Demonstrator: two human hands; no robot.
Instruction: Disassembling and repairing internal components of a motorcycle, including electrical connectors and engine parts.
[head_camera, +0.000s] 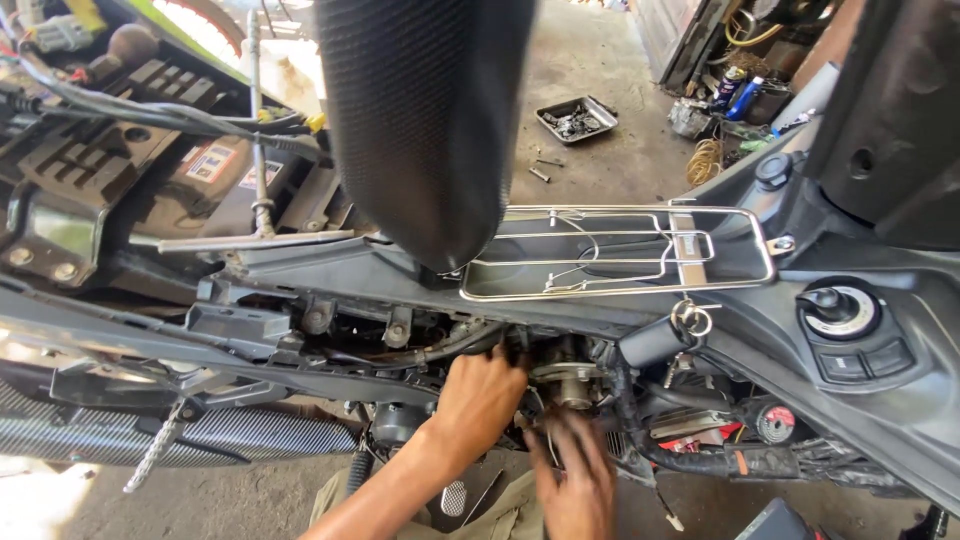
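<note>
Blurred at the bottom edge, the right hand (575, 480) reaches up with fingers spread slightly apart, their tips just below a round metal engine part (567, 380); whether it grips anything I cannot tell. Beside it, the left hand (480, 395) is pushed into the motorcycle's open frame with its fingers curled together out of sight behind hoses, touching the parts left of that metal piece. Above them sits a chrome wire rack (620, 250) on the grey body panel (860, 400), and the raised black seat (425, 120) hangs over it. Farther off, a tray of small parts (577, 119) lies on the concrete floor (600, 60).
</note>
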